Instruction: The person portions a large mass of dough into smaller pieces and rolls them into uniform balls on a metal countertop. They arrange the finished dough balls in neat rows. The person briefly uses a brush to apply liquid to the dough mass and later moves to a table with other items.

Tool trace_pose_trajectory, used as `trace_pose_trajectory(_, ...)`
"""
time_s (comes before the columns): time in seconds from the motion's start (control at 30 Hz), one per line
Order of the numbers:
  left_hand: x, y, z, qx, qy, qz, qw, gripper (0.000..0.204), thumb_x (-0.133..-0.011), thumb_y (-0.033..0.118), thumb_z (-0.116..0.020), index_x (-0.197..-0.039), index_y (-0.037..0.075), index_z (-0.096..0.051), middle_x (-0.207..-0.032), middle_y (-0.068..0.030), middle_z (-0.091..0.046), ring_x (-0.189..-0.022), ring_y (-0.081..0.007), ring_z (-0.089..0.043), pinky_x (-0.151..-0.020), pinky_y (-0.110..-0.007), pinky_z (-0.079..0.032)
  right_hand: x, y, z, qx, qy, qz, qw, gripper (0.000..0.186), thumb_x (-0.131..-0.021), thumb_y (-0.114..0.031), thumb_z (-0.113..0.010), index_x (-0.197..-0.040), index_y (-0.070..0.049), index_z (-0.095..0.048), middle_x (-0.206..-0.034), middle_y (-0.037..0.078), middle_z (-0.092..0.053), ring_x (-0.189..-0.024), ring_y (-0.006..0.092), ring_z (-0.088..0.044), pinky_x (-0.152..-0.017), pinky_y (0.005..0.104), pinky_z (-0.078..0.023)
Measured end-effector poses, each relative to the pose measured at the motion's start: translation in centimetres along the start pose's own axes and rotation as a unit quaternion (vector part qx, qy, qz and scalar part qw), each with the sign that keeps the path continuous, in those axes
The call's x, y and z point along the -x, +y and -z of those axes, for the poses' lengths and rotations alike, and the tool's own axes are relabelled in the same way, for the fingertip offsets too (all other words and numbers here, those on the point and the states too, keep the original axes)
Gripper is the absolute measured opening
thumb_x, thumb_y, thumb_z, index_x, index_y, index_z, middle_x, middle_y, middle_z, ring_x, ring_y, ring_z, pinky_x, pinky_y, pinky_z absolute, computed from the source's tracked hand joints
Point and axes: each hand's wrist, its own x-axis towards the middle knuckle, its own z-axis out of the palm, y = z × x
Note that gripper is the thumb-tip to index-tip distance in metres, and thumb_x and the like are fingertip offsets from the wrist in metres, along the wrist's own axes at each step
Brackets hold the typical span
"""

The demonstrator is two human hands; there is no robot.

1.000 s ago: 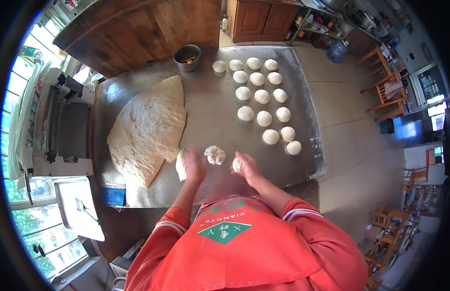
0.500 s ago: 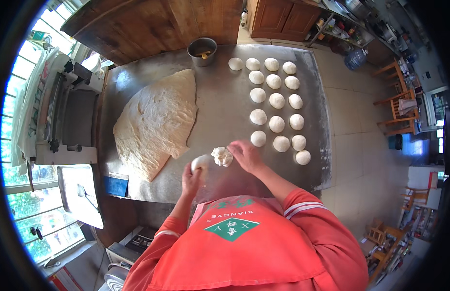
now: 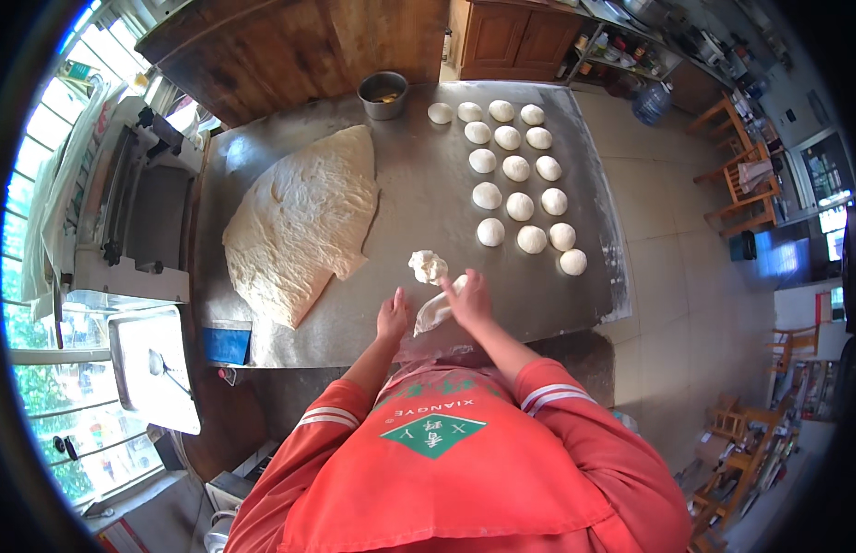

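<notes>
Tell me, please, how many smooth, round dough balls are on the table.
17 dough balls, all on the right half of the table: from the far edge, rows of four, three, three, three and three, then one alone nearest. None appears hidden.

On the table [image 3: 414, 175], dough balls [image 3: 515, 168] lie right of the slab [image 3: 303, 221].
</notes>
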Motion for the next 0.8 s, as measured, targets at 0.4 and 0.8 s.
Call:
trace_pose_trajectory(0.4, 0.5, -2.0, -2.0, 0.031, -0.12, 0.161, 0.979, 0.027, -0.09, 0.031, -0.062, -0.098, 0.005, -0.063, -0.084, -0.0091, -0.063, -0.077, -0.0224, -0.063, -0.06, -0.037, -0.05, 7.6, 0.5, -2.4, -0.076, -0.039, 0.083, 0.993, 0.032, -0.09, -0.025, -0.061, -0.113, -0.002, -0.061, -0.122, 0.023, -0.058, -0.113, 0.0396, -0.055, -0.096, 0.0458, -0.043)
trace_pose_trajectory(0.8, 12.4, 10.9, 2.9, 0.405, -0.276, 0.115, 0.864, 0.039, -0.097, 0.021, -0.054, -0.131, 0.002, -0.047, -0.118, -0.0134, -0.059, -0.111, -0.0278, -0.058, -0.1, -0.04, -0.047, 4.5, -5.2, 4.9, -0.13, 0.071, 0.067, 0.987, 0.031, -0.096, -0.035, -0.054, -0.102, -0.005, -0.059, -0.093, 0.016, -0.064, -0.077, 0.0368, -0.066, -0.068, 0.0439, -0.052)
